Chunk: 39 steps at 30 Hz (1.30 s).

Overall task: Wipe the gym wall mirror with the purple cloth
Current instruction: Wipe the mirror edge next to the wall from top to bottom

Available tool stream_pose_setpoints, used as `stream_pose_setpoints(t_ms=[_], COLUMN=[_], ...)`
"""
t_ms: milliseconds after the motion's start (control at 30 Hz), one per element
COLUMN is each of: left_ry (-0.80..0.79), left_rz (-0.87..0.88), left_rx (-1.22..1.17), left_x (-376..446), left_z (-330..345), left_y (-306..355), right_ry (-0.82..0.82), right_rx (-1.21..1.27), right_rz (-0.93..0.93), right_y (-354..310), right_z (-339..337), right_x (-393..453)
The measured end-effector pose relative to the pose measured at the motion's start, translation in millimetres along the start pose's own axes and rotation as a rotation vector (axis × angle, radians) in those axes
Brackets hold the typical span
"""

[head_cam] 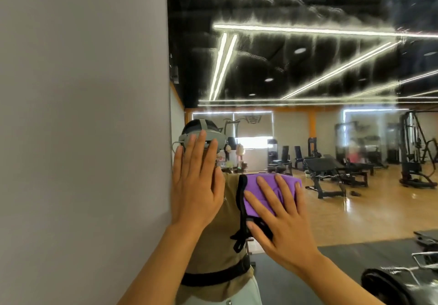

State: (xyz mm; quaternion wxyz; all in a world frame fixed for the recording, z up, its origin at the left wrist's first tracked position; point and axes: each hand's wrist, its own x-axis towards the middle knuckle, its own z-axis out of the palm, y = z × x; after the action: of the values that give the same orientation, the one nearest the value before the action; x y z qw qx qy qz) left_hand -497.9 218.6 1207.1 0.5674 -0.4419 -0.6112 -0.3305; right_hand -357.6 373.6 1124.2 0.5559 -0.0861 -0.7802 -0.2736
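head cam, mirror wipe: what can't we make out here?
- purple cloth: middle hidden under the right hand, head view.
- mirror: top, right and bottom cut off by the frame; upper glass streaked, so reflected ceiling smeared.
- Glass behind the left hand: covered by the palm.
- Reflected figure at far right: blurred.

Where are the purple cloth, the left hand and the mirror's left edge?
purple cloth (265, 186): head view, bare fabric between the fingers.
left hand (196, 186): head view, back of the hand.
mirror (308, 67): head view, smeared upper glass; left edge meets the grey wall.
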Motion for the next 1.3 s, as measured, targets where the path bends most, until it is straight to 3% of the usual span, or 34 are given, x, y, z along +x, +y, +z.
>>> stream_pose_setpoints(t_ms=[100, 400, 533, 700, 800, 933, 1167, 1300], left_ry=[-0.015, -0.031, -0.018, -0.026, -0.034, -0.029, -0.014, -0.022], left_rz=[-0.016, -0.08, -0.083, -0.037, -0.019, -0.009, -0.008, -0.015], left_rx=[0.006, 0.031, -0.002, -0.028, -0.039, -0.036, -0.005, 0.0], left_x=[-2.2, 1.1, 1.0, 4.8, 4.5, 4.2, 4.4, 4.4], left_z=[2.8, 4.1, 6.1, 12.8, 20.3, 30.8, 33.1, 29.7], left_y=[3.1, 11.5, 18.3, 32.7, 43.9, 53.7, 55.3, 56.9], right_ry=[0.014, 0.156, 0.206, 0.106, 0.048, 0.052, 0.153, 0.164], right_rx=[0.023, 0.055, 0.062, 0.042, 0.014, 0.033, 0.046, 0.057], right_rz=[-0.009, 0.209, 0.205, 0.105, 0.058, 0.023, 0.207, 0.277], right_y=[13.7, 89.1, 74.2, 40.5, 39.5, 59.3, 125.8, 130.9], right_z=[-7.1, -39.8, -28.8, -9.5, -3.4, -13.3, -43.9, -45.4], right_x=[27.7, 194.3, 154.4, 21.5, -15.2, 19.9, 176.0, 184.4])
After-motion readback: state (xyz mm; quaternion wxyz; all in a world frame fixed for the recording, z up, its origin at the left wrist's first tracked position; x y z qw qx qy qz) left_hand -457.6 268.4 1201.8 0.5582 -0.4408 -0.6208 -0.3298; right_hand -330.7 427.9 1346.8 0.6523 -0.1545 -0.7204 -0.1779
